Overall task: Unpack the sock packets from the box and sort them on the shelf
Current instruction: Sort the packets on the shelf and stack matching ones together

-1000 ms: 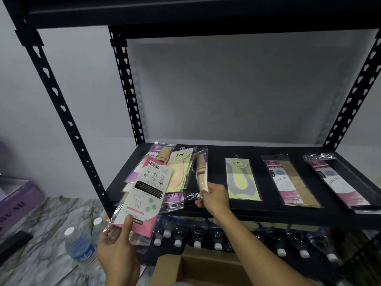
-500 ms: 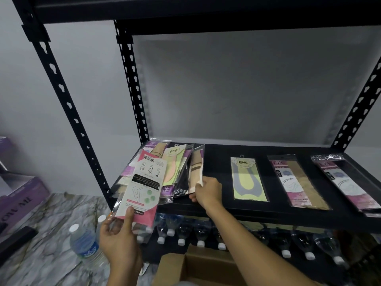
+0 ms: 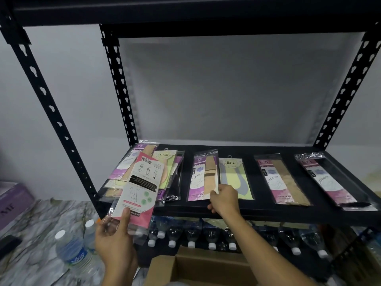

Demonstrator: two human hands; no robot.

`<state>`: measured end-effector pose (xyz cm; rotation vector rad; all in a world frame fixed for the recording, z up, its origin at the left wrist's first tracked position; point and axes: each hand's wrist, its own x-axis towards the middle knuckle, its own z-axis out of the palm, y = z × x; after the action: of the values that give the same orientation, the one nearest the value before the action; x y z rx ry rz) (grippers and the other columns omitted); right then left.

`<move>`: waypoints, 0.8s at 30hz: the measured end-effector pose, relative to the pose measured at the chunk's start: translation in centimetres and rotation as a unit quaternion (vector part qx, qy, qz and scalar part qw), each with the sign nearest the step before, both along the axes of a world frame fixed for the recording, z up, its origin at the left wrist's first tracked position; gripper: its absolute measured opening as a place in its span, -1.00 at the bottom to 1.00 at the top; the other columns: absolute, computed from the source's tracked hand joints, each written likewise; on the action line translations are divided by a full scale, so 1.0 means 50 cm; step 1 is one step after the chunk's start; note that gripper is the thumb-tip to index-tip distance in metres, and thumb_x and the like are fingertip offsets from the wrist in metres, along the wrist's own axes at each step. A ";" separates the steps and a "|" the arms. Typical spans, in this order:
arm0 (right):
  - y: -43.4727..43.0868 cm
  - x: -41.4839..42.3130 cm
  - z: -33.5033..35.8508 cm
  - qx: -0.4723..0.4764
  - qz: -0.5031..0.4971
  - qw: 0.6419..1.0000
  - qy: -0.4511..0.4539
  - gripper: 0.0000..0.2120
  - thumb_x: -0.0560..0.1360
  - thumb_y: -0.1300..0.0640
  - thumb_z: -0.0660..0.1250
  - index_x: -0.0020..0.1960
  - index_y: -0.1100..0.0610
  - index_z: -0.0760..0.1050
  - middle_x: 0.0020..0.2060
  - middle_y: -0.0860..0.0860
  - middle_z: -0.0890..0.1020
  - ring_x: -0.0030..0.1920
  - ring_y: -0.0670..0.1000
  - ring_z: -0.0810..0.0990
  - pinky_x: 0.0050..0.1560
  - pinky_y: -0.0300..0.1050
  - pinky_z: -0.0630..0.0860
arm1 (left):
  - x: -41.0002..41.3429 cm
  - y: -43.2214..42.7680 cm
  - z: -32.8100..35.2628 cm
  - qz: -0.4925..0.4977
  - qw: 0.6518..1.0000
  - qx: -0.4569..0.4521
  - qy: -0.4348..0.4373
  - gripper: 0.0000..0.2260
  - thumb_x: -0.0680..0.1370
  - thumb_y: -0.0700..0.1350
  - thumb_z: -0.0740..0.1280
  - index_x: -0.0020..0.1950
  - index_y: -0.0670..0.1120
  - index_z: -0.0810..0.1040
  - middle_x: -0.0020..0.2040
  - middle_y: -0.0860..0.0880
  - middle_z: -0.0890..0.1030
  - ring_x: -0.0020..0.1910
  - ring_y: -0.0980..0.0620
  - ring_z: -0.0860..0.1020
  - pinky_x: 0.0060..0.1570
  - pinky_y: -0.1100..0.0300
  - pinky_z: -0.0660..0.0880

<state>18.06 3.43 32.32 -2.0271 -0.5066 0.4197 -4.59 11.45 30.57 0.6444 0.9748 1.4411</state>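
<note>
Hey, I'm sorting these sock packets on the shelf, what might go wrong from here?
1. The purple-and-beige packet your right hand pinches lies against the yellow packet; the two sorts may get mixed.
2. The fanned pile at the left of the shelf reaches the front edge and could slide off.
3. Your left hand holds the pink packet by its bottom end only; it might slip.

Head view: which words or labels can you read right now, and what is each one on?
"ENE": yellow packet on the left.
"ENE": purple packet pinched by the right hand.
"ENE": yellow-and-grey packet.
"ENE": pink packet.
"ME": purple box, the rest cut off.
Unreadable: small print on the held packet in the left hand; water bottle label.
</note>
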 end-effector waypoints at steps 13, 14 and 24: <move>0.013 -0.002 -0.002 -0.138 0.054 0.984 -0.103 -0.72 0.55 0.09 0.30 0.13 0.28 0.53 0.17 0.15 0.48 -0.03 0.12 0.59 -0.11 -0.12 0.52 | 0.010 -0.006 0.021 -0.004 0.999 0.043 0.030 -0.78 0.49 -0.25 0.45 0.07 -0.17 0.48 0.05 -0.18 0.67 -0.13 0.06 0.71 -0.27 0.17 0.66; 0.010 -0.003 0.000 -0.142 0.054 0.983 -0.105 -0.69 0.56 0.09 0.29 0.19 0.28 0.50 0.22 0.14 0.42 0.01 0.12 0.59 -0.10 -0.13 0.50 | 0.012 -0.008 0.020 -0.005 0.998 0.046 0.033 -0.76 0.49 -0.25 0.45 0.09 -0.18 0.47 0.08 -0.21 0.66 -0.06 0.01 0.70 -0.21 0.11 0.67; -0.039 -0.005 0.048 0.082 0.048 0.995 -0.021 -0.77 0.56 0.06 0.27 0.03 0.19 0.59 -0.24 0.03 0.60 -0.35 -0.07 0.52 -0.35 -0.25 0.42 | 0.034 -0.042 0.069 -0.056 0.978 0.162 0.120 -0.81 0.43 -0.26 0.50 -0.19 -0.10 0.50 -0.36 0.08 0.64 -0.20 0.06 0.65 -0.22 0.24 0.64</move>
<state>17.83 1.48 34.72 -1.8615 -0.6453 0.3811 -2.89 9.32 34.01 1.1170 0.8776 1.4567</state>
